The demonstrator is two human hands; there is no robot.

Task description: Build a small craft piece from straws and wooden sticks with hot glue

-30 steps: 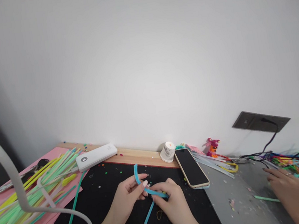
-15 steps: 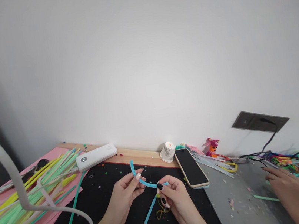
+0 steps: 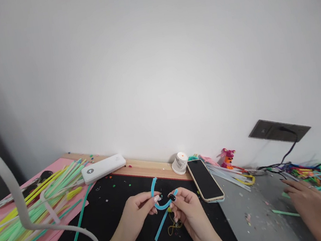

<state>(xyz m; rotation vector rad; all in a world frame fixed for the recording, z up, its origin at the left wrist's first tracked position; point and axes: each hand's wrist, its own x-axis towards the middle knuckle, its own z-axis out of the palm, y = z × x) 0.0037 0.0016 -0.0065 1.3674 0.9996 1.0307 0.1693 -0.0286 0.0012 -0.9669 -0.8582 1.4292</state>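
Note:
A bright blue pipe cleaner (image 3: 163, 207) is bent into a U between my two hands, over the black mat. My left hand (image 3: 140, 210) pinches its left side between thumb and fingers, and a free end sticks up above them. The right side is pinched by my right hand (image 3: 187, 205), with a short tip showing above the dark-nailed thumb. Below the hands, another straight blue pipe cleaner (image 3: 161, 226) lies on the black mat (image 3: 113, 208). Beside it is a thin yellowish loop (image 3: 174, 227), partly behind my right hand.
Pipe cleaners (image 3: 41, 211) are heaped on pink paper at left, near a white power bank (image 3: 104, 168) and white cable (image 3: 27, 221). A paper cup (image 3: 180, 163), phone (image 3: 205, 180) and pink-orange figure (image 3: 228, 158) stand rightward. Another person's hand (image 3: 308, 203) is far right.
The blue pipe cleaner went from a shallow curve to a tighter U. My left hand moved slightly right, closer to my right hand, and the right-hand tip now points up.

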